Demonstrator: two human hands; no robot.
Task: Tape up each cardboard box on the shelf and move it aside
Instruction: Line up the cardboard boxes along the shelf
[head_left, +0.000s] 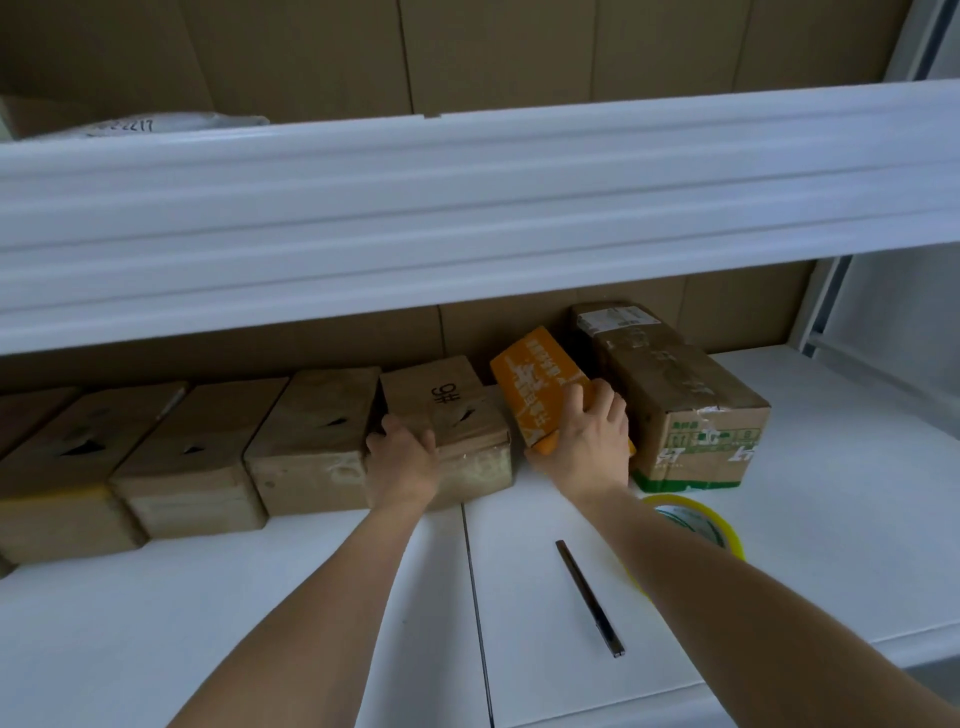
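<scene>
On the white shelf (519, 597), a row of brown cardboard boxes runs along the cardboard back wall (311, 338) from the left edge toward the middle. The left hand (402, 454) rests on the near left corner of the marked brown box (447, 415), the rightmost in that row, which bears a handwritten mark on its top; the fingers (387, 423) curl over its left edge, into the seam where it touches the neighbouring brown box (317, 441). Just right of it, the right hand (584, 431) grips the orange box (540, 384), which is tilted, its far end raised; the right fingers (605, 397) wrap over the box's right edge and the thumb presses its near left corner. The orange box sits between the marked brown box and a larger taped carton (675, 395) with green print and a green band along its bottom, which stands just beside it to the right. Near the carton's front, partly hidden behind the right forearm, lies a roll of yellowish clear tape (701, 525). A dark slim utility knife (589, 597) lies flat on the shelf, between the two forearms and apart from the boxes. Above, the white edge of the upper shelf (467, 208) crosses the view.
</scene>
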